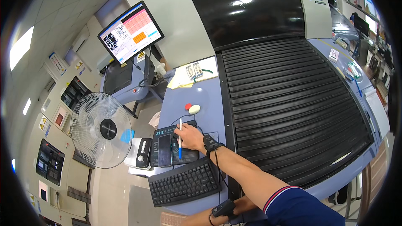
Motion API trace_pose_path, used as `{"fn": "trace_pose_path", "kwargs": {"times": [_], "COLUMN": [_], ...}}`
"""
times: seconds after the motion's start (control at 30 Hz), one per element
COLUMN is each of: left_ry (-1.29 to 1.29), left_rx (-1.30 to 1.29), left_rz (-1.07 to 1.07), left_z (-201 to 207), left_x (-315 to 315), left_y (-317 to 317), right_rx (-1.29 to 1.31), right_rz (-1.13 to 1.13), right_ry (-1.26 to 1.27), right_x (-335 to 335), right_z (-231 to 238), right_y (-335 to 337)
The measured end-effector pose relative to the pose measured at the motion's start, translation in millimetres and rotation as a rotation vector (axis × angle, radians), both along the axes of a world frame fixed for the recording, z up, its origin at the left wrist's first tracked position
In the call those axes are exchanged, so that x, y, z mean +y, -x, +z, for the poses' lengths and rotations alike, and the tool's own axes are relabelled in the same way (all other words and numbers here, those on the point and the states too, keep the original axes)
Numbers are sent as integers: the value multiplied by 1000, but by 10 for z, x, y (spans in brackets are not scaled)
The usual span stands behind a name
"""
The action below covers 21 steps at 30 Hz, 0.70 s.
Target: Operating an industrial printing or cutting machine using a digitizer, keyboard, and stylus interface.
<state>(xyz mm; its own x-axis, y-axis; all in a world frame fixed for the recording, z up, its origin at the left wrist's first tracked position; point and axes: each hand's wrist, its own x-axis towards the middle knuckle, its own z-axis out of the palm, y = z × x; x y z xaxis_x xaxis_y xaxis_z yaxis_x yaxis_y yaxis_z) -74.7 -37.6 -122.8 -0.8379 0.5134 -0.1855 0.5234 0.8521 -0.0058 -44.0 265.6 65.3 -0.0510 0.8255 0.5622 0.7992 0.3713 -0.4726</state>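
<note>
My right hand [191, 137] is over a black mouse pad [189, 157], its fingers closed around a slim white pen [180, 143] with a blue end. Whatever lies beneath the palm is hidden. A dark phone [165, 150] lies on the pad just left of the hand. Nearer to me, a black keyboard [184, 182] rests at an angle. Only part of my left hand [200, 219] shows at the lower edge, below the keyboard; its fingers cannot be made out. Both wrists wear black straps with small devices.
A large machine with a ribbed black cover [289, 109] fills the right side. At left stand a fan [102, 129] and a white box with knobs [143, 152]. A red and a pale round object [194, 109], papers [178, 78] and a monitor [130, 31] are farther back.
</note>
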Motion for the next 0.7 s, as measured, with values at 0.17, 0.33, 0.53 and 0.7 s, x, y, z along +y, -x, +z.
{"fn": "trace_pose_path", "kwargs": {"times": [0.17, 0.33, 0.53, 0.7], "left_ry": [35, -493, -987, -647], "left_rx": [-545, -823, -1118, -1128], "left_rz": [130, 171, 130, -311], "left_z": [-2411, -2456, -2356, -2325], "left_x": [167, -94, -108, -158], "left_y": [1001, 1025, 1156, 1417], "right_rx": [-13, -2, -10, -6], "right_rz": [92, 47, 41, 44], "right_ry": [-23, -14, -19, 3], "right_x": [75, 42, 59, 52], "right_z": [352, 185, 192, 179], "right_y": [479, 250, 279, 249]}}
